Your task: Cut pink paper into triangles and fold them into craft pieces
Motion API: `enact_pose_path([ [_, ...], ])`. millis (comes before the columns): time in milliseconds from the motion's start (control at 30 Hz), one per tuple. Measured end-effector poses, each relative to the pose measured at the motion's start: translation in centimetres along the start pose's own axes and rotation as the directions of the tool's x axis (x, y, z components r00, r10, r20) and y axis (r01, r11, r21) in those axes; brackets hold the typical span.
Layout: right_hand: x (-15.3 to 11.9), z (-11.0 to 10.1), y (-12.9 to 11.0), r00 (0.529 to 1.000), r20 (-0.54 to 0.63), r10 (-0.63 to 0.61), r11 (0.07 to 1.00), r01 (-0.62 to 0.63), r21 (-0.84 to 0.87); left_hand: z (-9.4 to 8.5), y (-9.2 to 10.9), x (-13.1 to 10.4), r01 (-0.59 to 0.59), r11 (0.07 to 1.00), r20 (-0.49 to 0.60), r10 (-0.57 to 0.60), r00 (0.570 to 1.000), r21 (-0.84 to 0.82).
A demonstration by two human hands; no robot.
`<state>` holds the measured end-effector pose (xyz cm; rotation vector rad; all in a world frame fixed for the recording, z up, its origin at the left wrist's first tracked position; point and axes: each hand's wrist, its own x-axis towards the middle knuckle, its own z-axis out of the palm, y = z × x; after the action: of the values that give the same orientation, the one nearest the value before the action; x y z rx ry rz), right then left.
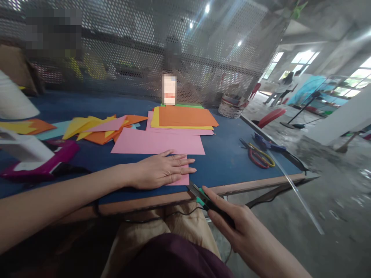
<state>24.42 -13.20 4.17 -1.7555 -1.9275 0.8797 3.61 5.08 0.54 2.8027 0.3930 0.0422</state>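
My left hand (162, 170) lies flat, fingers spread, on a small pink paper piece (184, 179) near the front edge of the blue table. Behind it is a larger pink sheet (159, 142). My right hand (228, 216) is wrapped round a black and green cutter (207, 200), whose blade points at the lower right corner of the small piece. Farther back sits a stack of orange sheets (185, 116) over yellow and pink ones. Several cut yellow, orange and pink pieces (107, 125) overlap at the left.
Scissors (261, 155) and a blue-handled tool (268, 143) lie at the right, beside a clear stick (298, 193) jutting past the edge. A woven basket (232, 106) stands behind. At left are a magenta device (43, 160) and a white cone (16, 96). People (282, 88) stand far off.
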Motion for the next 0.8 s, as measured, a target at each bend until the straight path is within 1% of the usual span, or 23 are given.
enact_pose_path([
  [200, -0.2, 0.4, 0.0, 1.000, -0.005, 0.026, 0.999, -0.027, -0.033, 0.1, 0.0, -0.2, 0.001, 1.000, -0.032, -0.001, 0.999, 0.001],
  [433, 0.2, -0.2, 0.5, 1.000, 0.000, 0.015, 0.996, -0.015, -0.085, -0.7, 0.8, -1.8, 0.066, 0.998, -0.079, -0.068, 0.995, -0.017],
  [500, 0.3, -0.4, 0.5, 1.000, -0.004, 0.011, 0.996, -0.012, -0.083, -1.0, 0.8, -2.0, 0.070, 0.998, -0.085, -0.070, 0.994, -0.005],
  [667, 0.4, -0.5, 0.5, 0.999, -0.027, -0.020, 0.996, 0.017, -0.091, -0.9, 0.0, -1.3, 0.003, 0.997, -0.111, 0.006, 0.994, 0.082],
  [800, 0.3, -0.2, 0.4, 0.998, -0.045, -0.033, 0.996, 0.029, -0.085, -0.6, -0.8, -0.2, -0.057, 0.998, -0.106, 0.060, 0.993, 0.033],
])
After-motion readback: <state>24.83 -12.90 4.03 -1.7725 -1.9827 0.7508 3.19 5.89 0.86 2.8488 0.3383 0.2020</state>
